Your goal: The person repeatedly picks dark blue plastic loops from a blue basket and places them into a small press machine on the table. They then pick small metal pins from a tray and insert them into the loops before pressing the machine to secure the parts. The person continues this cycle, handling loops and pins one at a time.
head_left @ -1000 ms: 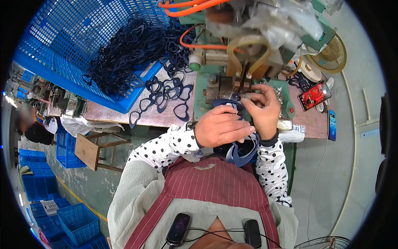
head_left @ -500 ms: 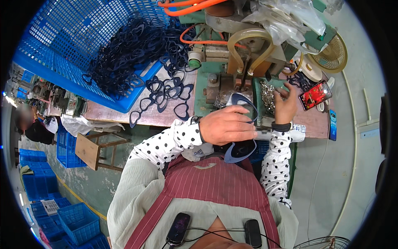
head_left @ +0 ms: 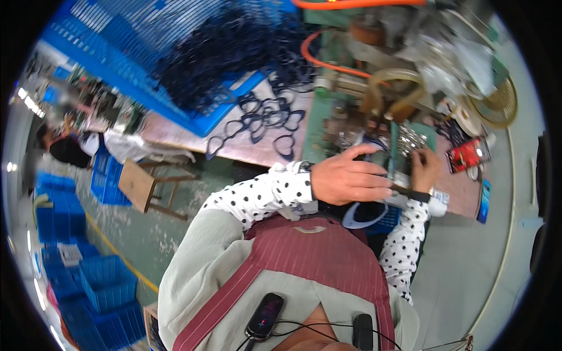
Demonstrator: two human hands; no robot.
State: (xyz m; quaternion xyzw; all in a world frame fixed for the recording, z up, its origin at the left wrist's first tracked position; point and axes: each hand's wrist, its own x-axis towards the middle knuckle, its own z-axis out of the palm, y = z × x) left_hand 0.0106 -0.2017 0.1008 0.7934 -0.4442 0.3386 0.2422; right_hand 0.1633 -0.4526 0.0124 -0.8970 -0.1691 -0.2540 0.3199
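Bench work at a small press, seen from above. The left hand lies palm down before the press, its fingers stretched over a dark blue piece at the front of the machine; whether they grip it cannot be told. A looped blue frame hangs below that hand, above the lap; its link to the upper piece is hidden. The right hand has its curled fingertips at the edge of a tray of small shiny metal bits; blur conceals whether a bit is pinched. Judged from this state, one piece is in hand and unfinished. A large heap of dark frames fills the blue basket, with loose frames spread on the table; which of these are finished does not show. Plastic bags and an orange hose crowd the press, while the left hand covers part of the work. A red-screened phone and a fan stand beyond the right hand.
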